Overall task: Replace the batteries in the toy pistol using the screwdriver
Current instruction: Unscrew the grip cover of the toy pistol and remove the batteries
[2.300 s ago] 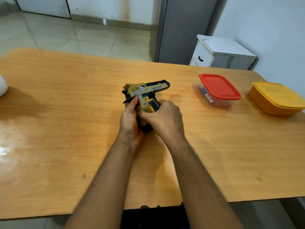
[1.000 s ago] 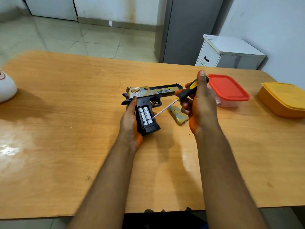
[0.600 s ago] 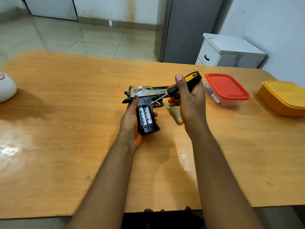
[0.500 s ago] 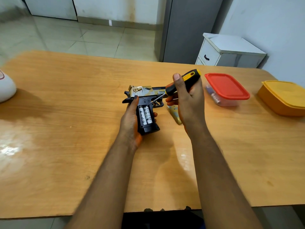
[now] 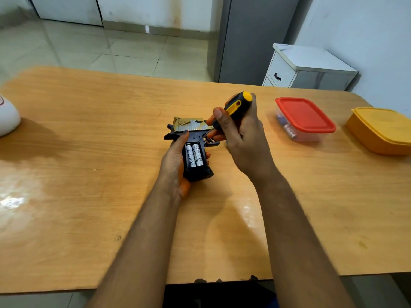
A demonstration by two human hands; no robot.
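My left hand (image 5: 174, 162) grips the black-and-gold toy pistol (image 5: 193, 134) by its handle, just above the wooden table (image 5: 89, 174). The grip's compartment lies uncovered, showing two white batteries (image 5: 194, 155) side by side. My right hand (image 5: 241, 138) holds the screwdriver (image 5: 235, 107) by its black-and-yellow handle. Its thin shaft slants down and left, with the tip at the top end of the batteries. The removed cover is hidden behind my right hand.
A clear box with a red lid (image 5: 303, 117) holding small items stands to the right, and an orange lidded box (image 5: 382, 130) sits further right near the table edge. A white object (image 5: 7, 117) rests at the far left. A white cabinet (image 5: 309, 67) stands beyond the table.
The cover came off the pistol grip and was set on the table. My right hand has since swung the screwdriver left, bringing its tip to the top of the batteries.
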